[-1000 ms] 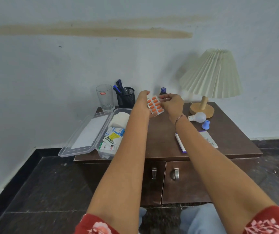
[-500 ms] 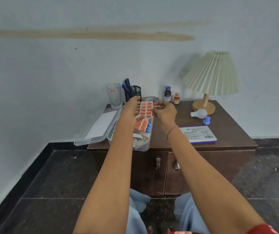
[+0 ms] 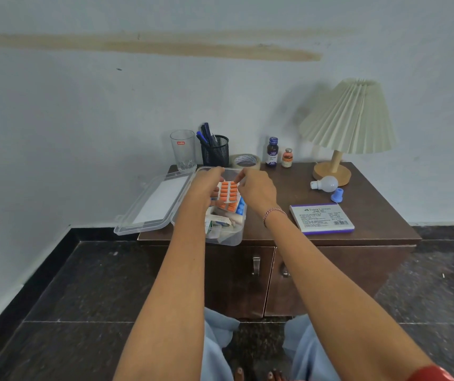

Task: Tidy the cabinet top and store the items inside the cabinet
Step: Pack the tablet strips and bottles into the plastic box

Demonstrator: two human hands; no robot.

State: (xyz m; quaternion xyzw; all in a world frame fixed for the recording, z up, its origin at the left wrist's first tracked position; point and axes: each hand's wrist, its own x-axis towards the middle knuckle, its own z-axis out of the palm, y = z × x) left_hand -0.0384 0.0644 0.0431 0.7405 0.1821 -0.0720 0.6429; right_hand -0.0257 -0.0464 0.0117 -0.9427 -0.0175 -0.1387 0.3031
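An orange pill blister strip (image 3: 227,191) is pinched between my left hand (image 3: 206,185) and my right hand (image 3: 256,188), just above an open clear plastic box (image 3: 227,235). The box sits at the front left of the brown cabinet top (image 3: 289,188) and holds other blister strips and medicine packets. Its clear lid (image 3: 154,204) lies flipped open to the left, past the cabinet's edge. Below, both cabinet doors (image 3: 248,279) are closed.
Along the back stand a glass (image 3: 183,149), a black mesh pen holder (image 3: 215,152), a tape roll (image 3: 245,160), two small bottles (image 3: 272,152) and a lamp (image 3: 341,133). A bulb (image 3: 326,184), a blue cap (image 3: 337,195) and a flat purple-edged box (image 3: 320,218) lie to the right.
Both hands have carried the orange blister strip from the middle of the cabinet top leftward and lowered it over the open plastic box. The camera has also shifted.
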